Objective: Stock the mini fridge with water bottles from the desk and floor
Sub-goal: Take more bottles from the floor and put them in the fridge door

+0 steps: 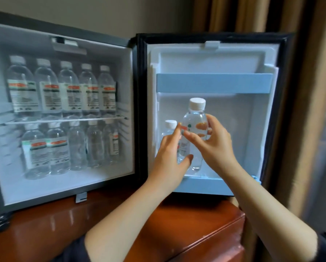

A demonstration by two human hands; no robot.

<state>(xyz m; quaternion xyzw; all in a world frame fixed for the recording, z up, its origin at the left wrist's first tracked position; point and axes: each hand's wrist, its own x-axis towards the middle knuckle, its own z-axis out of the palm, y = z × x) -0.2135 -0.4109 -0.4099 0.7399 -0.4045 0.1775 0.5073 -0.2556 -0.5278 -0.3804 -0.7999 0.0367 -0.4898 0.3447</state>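
The mini fridge (64,188) stands open on a wooden desk. Several clear water bottles with white caps fill its upper shelf (47,87) and its floor below (58,148). The open door (215,84) is on the right, and its lower rack (205,183) holds two bottles. A short bottle (170,127) stands at the left, partly hidden behind my left hand (168,161). Beside it a taller bottle (195,120) stands upright; my left hand's thumb and fingers wrap its lower part and my right hand (215,144) grips its middle.
The reddish wooden desk (186,227) ends at a corner on the lower right. Brown curtains (309,91) hang just right of the door. The door's upper rack (215,83) holds nothing visible. The lower rack has room to the right of the bottles.
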